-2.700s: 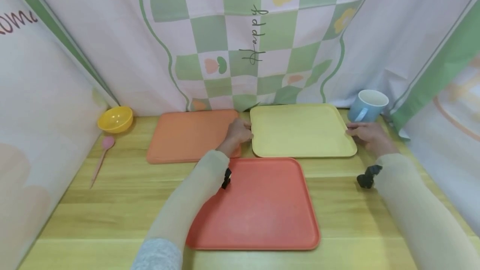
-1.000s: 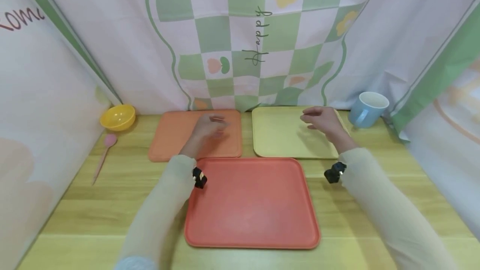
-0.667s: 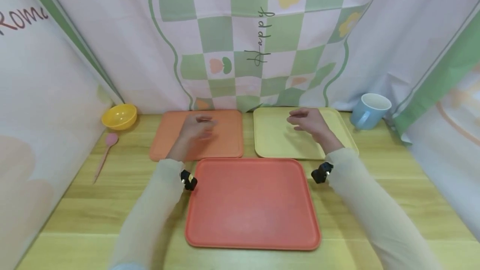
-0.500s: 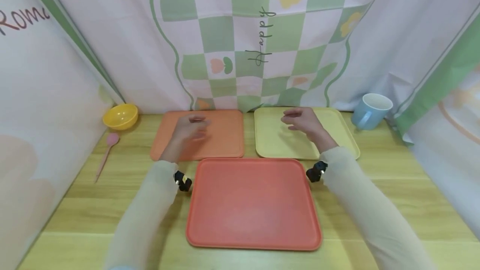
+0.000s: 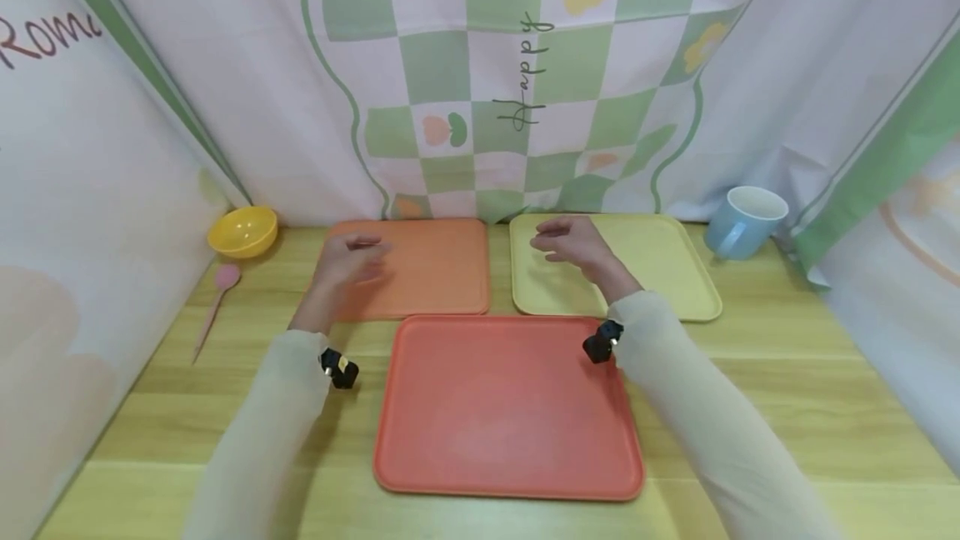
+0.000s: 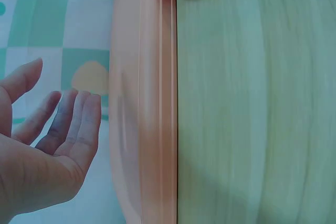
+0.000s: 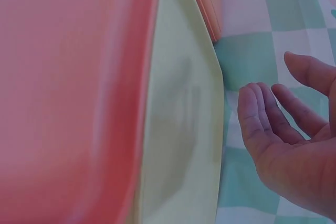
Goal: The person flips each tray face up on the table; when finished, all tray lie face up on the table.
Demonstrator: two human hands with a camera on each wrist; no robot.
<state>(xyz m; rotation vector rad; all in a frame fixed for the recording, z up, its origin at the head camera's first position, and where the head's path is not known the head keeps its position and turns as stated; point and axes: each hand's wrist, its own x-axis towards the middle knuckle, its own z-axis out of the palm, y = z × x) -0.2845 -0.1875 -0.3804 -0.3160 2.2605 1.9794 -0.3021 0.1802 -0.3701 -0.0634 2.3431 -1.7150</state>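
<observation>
In the head view my left hand [image 5: 345,263] hovers over the left side of the orange tray [image 5: 442,269], fingers relaxed and holding nothing. My right hand [image 5: 576,247] hangs above the left half of the yellow tray [image 5: 652,265], likewise with nothing in it. Both wrist views show the fingers loosely bent and apart from the trays, with the right hand's shadow falling on the yellow tray [image 7: 181,124]. Nearer to me a larger red tray [image 5: 510,407] lies flat on the wooden table, its far edge close to the other two.
A yellow bowl [image 5: 243,232] stands at the back left, with a pink spoon [image 5: 217,302] lying in front of it. At the back right is a light blue mug [image 5: 745,225]. A patterned curtain [image 5: 495,65] hangs directly behind the trays.
Both hands have let go of the yellow tray's sides and lifted. Since then, both have drifted left, the left hand across the orange tray, the right across the yellow one. The trays stay put.
</observation>
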